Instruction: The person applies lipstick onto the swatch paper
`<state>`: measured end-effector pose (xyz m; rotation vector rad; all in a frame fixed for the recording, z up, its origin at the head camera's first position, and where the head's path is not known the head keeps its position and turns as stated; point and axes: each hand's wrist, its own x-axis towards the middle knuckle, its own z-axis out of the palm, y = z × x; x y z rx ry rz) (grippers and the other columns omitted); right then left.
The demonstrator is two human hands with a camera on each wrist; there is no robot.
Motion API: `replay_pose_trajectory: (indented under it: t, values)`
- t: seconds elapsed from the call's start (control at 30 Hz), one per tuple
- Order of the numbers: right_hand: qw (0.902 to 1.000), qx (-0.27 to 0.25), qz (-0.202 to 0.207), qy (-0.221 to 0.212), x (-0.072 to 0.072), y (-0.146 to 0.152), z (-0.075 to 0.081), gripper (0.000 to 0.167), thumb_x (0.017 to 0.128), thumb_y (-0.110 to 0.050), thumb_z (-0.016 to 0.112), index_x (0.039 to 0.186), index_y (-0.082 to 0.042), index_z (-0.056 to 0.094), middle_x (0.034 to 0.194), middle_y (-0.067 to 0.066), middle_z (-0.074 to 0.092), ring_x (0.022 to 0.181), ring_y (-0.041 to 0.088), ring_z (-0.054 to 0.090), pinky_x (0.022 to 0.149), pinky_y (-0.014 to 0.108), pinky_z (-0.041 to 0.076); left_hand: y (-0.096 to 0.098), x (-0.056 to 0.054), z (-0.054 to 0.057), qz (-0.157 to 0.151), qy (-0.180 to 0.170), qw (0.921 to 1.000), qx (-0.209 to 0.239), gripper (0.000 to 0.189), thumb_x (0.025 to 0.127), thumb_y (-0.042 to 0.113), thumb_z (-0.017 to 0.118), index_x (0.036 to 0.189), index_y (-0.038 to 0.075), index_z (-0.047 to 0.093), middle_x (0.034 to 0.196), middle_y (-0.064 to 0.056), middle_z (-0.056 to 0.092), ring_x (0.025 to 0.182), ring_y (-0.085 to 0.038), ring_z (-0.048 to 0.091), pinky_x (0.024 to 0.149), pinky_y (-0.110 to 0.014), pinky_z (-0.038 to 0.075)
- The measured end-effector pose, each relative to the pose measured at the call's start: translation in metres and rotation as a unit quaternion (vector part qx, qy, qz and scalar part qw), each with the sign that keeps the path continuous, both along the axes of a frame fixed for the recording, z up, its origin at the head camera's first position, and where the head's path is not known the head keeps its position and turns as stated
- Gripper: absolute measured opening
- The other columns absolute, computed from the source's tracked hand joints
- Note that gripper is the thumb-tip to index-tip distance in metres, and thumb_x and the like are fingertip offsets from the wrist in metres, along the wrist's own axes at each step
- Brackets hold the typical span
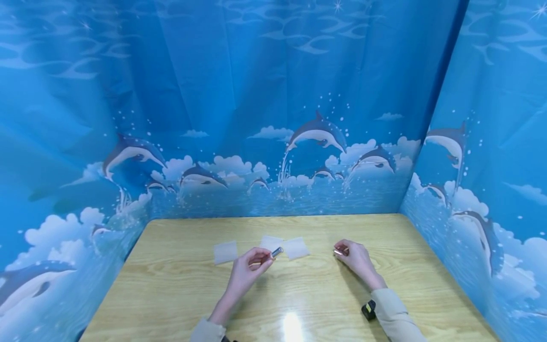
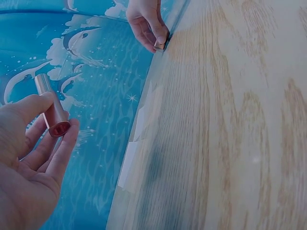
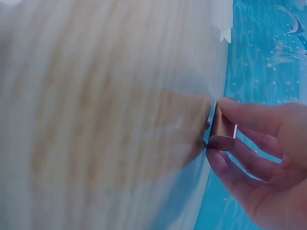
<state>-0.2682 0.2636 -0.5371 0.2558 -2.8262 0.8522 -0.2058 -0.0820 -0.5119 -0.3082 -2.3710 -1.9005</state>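
Left hand (image 1: 249, 269) pinches a shiny tube (image 1: 277, 252) above the worktop (image 1: 179, 280) | and my right hand (image 1: 358, 258) grips a metallic piece (image 3: 222, 126) down low, contact unclear | both look light, rigid, slippery, I'd say | firm fingertips round the sides, clear of the ends!

The table (image 1: 179, 285) shows smooth, glossy wood grain. Over it, the tube (image 2: 50, 98) looks like polished metal, as does the piece (image 3: 223, 129); on it, sheets (image 1: 225, 252) look matt, papery; behind it, the curtain (image 1: 192, 95) looks smooth.
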Motion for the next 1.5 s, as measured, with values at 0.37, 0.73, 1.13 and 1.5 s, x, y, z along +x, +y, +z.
replay_pose_trajectory:
  t: [0.37, 0.73, 1.13, 1.5]
  values:
    - [0.9997, 0.004, 0.007, -0.024, 0.002, -0.001, 0.006, 0.028, 0.078, -0.003, 0.084, 0.103, -0.003, 0.072, 0.09, 0.007, 0.074, 0.079, 0.021, 0.067, 0.076, 0.042, 0.059, 0.002, 0.0, 0.001, 0.006, -0.002, 1.0, -0.003, 0.025, 0.088, 0.015, 0.079, 0.11, 0.006, 0.071, 0.106, -0.01, 0.074, 0.097, -0.024, 0.071, 0.082, -0.023, 0.061]
    - [0.9992, -0.028, 0.02, 0.019, 0.01, -0.017, 0.024, 0.022, 0.092, -0.011, 0.074, 0.114, -0.006, 0.073, 0.115, 0.015, 0.072, 0.102, 0.033, 0.066, 0.089, 0.051, 0.057, 0.002, 0.002, -0.002, -0.007, 0.005, 0.9999, 0.014, 0.028, 0.088, 0.015, 0.078, 0.112, 0.002, 0.07, 0.106, -0.012, 0.074, 0.097, -0.022, 0.071, 0.082, -0.025, 0.062]
    - [0.9893, -0.14, 0.036, 0.024, 0.02, -0.053, 0.048, 0.021, 0.096, -0.011, 0.071, 0.117, -0.009, 0.073, 0.113, 0.008, 0.074, 0.103, 0.027, 0.068, 0.092, 0.047, 0.059, 0.004, 0.002, -0.002, -0.007, -0.01, 0.9994, 0.031, 0.028, 0.089, 0.018, 0.079, 0.111, 0.003, 0.07, 0.106, -0.012, 0.074, 0.098, -0.024, 0.071, 0.081, -0.023, 0.062]
    - [0.9775, -0.174, 0.088, 0.08, 0.029, -0.079, 0.055, 0.019, 0.093, -0.006, 0.073, 0.111, -0.009, 0.074, 0.105, 0.004, 0.075, 0.096, 0.023, 0.07, 0.084, 0.041, 0.063, 0.01, 0.001, -0.003, 0.0, -0.011, 0.9993, 0.035, 0.024, 0.09, 0.006, 0.075, 0.112, -0.002, 0.068, 0.106, -0.017, 0.073, 0.098, -0.029, 0.071, 0.08, -0.024, 0.062]
